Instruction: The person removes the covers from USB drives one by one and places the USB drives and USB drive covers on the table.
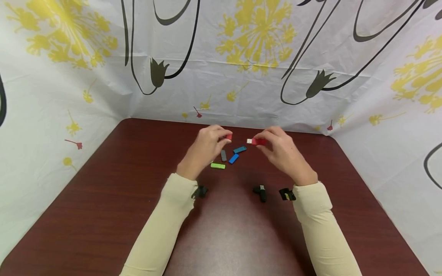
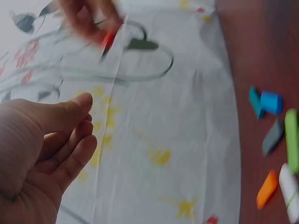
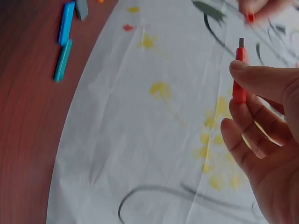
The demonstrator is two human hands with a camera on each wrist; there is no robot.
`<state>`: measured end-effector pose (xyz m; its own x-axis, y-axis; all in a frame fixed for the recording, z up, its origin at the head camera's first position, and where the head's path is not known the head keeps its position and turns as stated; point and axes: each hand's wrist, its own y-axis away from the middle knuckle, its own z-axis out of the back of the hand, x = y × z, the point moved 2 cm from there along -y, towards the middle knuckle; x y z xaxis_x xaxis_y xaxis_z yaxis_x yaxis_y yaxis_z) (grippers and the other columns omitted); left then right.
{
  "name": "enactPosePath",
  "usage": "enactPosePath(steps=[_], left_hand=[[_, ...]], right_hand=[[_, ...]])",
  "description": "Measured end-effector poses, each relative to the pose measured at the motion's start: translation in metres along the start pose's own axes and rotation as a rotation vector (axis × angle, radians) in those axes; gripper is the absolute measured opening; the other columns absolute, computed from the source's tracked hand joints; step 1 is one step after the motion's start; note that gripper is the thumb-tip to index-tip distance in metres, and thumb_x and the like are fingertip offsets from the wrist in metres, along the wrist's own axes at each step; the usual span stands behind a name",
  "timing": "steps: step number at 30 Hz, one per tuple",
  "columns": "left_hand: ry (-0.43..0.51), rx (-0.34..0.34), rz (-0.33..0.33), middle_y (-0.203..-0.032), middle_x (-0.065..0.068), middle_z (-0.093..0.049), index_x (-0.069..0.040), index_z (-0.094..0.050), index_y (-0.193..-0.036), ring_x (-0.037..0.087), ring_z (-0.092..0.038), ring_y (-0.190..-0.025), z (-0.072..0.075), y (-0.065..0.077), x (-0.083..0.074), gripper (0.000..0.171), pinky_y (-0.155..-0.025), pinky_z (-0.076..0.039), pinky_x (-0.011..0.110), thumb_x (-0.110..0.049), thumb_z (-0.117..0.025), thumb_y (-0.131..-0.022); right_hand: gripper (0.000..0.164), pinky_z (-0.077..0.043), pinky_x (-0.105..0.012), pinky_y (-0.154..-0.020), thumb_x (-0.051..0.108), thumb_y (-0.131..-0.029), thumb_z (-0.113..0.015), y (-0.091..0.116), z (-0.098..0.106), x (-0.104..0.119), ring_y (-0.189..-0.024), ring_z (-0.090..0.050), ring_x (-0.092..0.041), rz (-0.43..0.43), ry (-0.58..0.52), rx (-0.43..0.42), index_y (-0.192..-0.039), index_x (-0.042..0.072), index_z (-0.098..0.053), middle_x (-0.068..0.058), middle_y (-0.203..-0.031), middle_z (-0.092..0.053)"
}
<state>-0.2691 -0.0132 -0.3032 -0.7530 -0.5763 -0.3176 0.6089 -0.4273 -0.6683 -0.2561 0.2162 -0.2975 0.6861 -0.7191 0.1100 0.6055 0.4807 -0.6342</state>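
My left hand [image 1: 203, 149] pinches a small red cap [image 1: 229, 136] between thumb and fingertips. In the left wrist view the cap is hidden behind the fingers. To its right, my right hand [image 1: 283, 153] holds a red USB flash drive [image 3: 240, 58] between thumb and fingers, its metal plug bare and pointing toward the left hand. Both hands are raised above the table, a short gap between cap and plug. Below them lie a teal flash drive [image 1: 239, 150], a blue one [image 1: 233, 158], a grey one [image 1: 223, 155] and a green one [image 1: 218, 166].
An orange stick [image 2: 266, 189] and a white one [image 2: 289, 192] lie beside the green drive. A black flash drive [image 1: 262, 194] with its plug out lies nearer on the brown table [image 1: 103, 199]. A patterned white sheet [image 1: 207, 76] surrounds the table's back and sides.
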Motion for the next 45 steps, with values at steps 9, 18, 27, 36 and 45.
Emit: enactPosePath(steps=[9, 18, 27, 36, 45], left_hand=[[0.023, -0.069, 0.072, -0.099, 0.012, -0.073, -0.002, -0.075, -0.106, 0.016, -0.063, -0.079, 0.019, 0.001, 0.017, 0.028, -0.065, -0.059, 0.030, -0.021, -0.072, -0.086], [0.025, -0.116, 0.141, -0.098, 0.011, -0.071, -0.004, -0.075, -0.108, 0.017, -0.058, -0.076, 0.029, 0.005, 0.028, 0.028, -0.063, -0.056, 0.032, -0.019, -0.073, -0.085], [0.058, -0.077, 0.122, -0.097, 0.010, -0.069, -0.003, -0.073, -0.107, 0.015, -0.059, -0.079, 0.020, 0.002, 0.019, 0.027, -0.066, -0.057, 0.031, -0.020, -0.072, -0.086], [0.079, -0.026, 0.094, -0.099, 0.010, -0.068, -0.003, -0.072, -0.110, 0.014, -0.062, -0.081, 0.010, 0.002, 0.011, 0.028, -0.073, -0.060, 0.033, -0.020, -0.071, -0.087], [0.064, -0.028, 0.052, -0.096, 0.008, -0.067, -0.004, -0.072, -0.109, 0.012, -0.060, -0.078, 0.006, 0.001, 0.007, 0.027, -0.069, -0.058, 0.026, -0.019, -0.071, -0.087]], right_hand=[[0.022, -0.053, -0.039, -0.069, 0.007, -0.082, -0.072, 0.002, 0.011, -0.008, -0.085, -0.055, -0.022, -0.090, -0.006, 0.007, -0.104, 0.009, -0.069, -0.008, -0.100, -0.062], [0.022, -0.053, -0.039, -0.069, 0.014, -0.084, -0.071, 0.002, 0.010, -0.005, -0.078, -0.058, -0.017, -0.234, -0.051, 0.070, -0.101, 0.008, -0.059, -0.005, -0.093, -0.065], [0.012, -0.043, -0.034, -0.065, 0.021, -0.089, -0.063, 0.003, 0.000, -0.002, -0.076, -0.050, -0.016, -0.245, -0.052, 0.210, -0.092, 0.014, -0.054, 0.001, -0.089, -0.059], [0.011, -0.042, -0.031, -0.054, 0.020, -0.089, -0.060, 0.007, -0.023, 0.005, -0.055, -0.047, -0.014, -0.289, -0.084, 0.489, -0.086, 0.012, -0.054, -0.002, -0.069, -0.055], [0.019, -0.040, -0.028, -0.049, 0.023, -0.090, -0.060, 0.013, -0.048, 0.015, -0.046, -0.046, -0.013, -0.368, -0.144, 0.751, -0.079, 0.009, -0.056, -0.002, -0.056, -0.050]])
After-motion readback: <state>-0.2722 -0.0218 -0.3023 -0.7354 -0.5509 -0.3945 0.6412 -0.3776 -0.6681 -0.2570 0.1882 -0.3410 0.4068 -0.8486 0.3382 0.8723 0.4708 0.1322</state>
